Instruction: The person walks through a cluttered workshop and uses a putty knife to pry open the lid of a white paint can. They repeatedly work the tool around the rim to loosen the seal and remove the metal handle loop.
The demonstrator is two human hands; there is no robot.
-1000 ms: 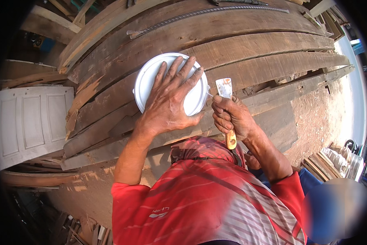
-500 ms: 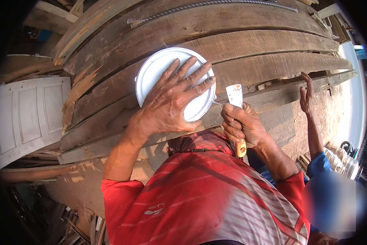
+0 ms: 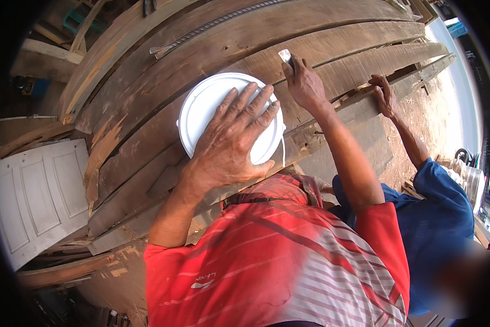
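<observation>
A round white bucket lid (image 3: 193,117) faces up on the plank stack. My left hand (image 3: 231,131) lies on it, palm down with fingers spread, pressing flat against its top. From the lid's right edge a thin white strip (image 3: 283,150) hangs toward me. Beyond the lid to the right, my right hand (image 3: 305,84) is closed round a scraper over the planks. Only the scraper's pale, specked blade (image 3: 284,55) and a dark part beside it show; the handle is hidden by my fingers.
Long brown planks (image 3: 359,35) run across, with gaps between them. A ribbed steel bar (image 3: 212,24) lies at the far side. To the right, a co-worker in a blue shirt (image 3: 441,207) rests a hand (image 3: 385,98) by the plank edge. A white panelled door (image 3: 40,191) stands at left.
My right hand has moved away from the lid's near right edge, up and forward over the planks with the scraper. The co-worker's hand has lowered toward the planks. My left hand stays on the lid.
</observation>
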